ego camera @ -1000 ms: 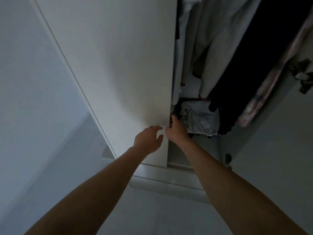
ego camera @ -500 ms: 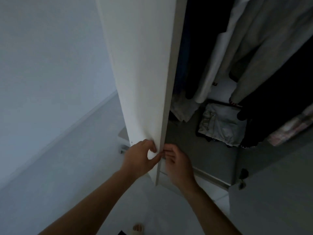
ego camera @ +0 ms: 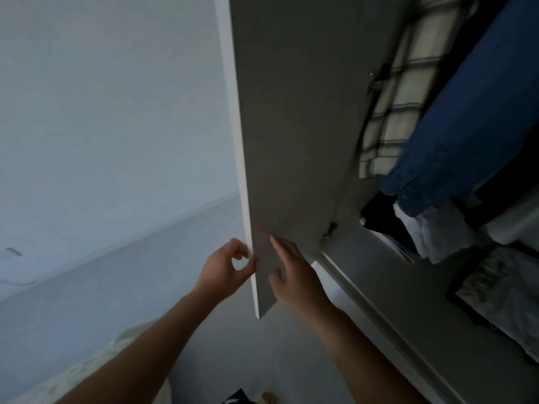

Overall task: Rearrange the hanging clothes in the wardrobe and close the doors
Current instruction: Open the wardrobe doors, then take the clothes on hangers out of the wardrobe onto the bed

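Presently catalogued: 1 tall flat white wardrobe door panel (ego camera: 291,141), swung out edge-on toward the viewer, hinged at the wardrobe's left side.

- Handling, as judged: rigid board, smooth painted faces, likely slippery under bare skin; no handle visible. Moderate weight, carried by the hinges, so it should swing with light force. Best taken at the free vertical edge, low down.
- Left hand (ego camera: 226,269): thumb and forefinger curled, pinching the door's thin front edge.
- Right hand (ego camera: 294,275): fingers straight and spread, flat against the grey inner face beside that edge.
- Contents behind: 1 cream-and-dark checked hanging garment (ego camera: 399,106), 1 blue denim hanging garment (ego camera: 455,135), both soft and limp; folded pale clothes (ego camera: 431,231) lie below.
- Status, as judged: door open, closing not yet done.
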